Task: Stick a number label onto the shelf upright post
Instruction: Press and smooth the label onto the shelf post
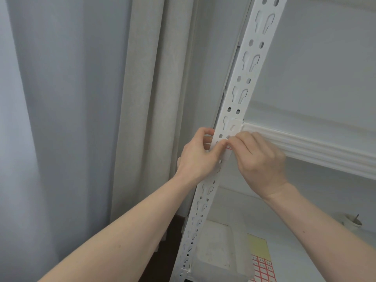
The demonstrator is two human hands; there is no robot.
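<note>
the left hand (198, 155) and the right hand (258, 159) both pinch a red-edged number label (228, 147) against the white upright post (234, 98), just below the shelf beam (305, 147). placement looks underway; next comes pressing it flat, squarely.

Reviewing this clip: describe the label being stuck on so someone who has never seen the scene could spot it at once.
Find the white perforated upright post running diagonally up the middle. Just below where the ribbed shelf beam joins it, both hands meet on the post's face. The label is the small white piece with a red border pinned under their fingertips, the only red mark on the post.
</note>
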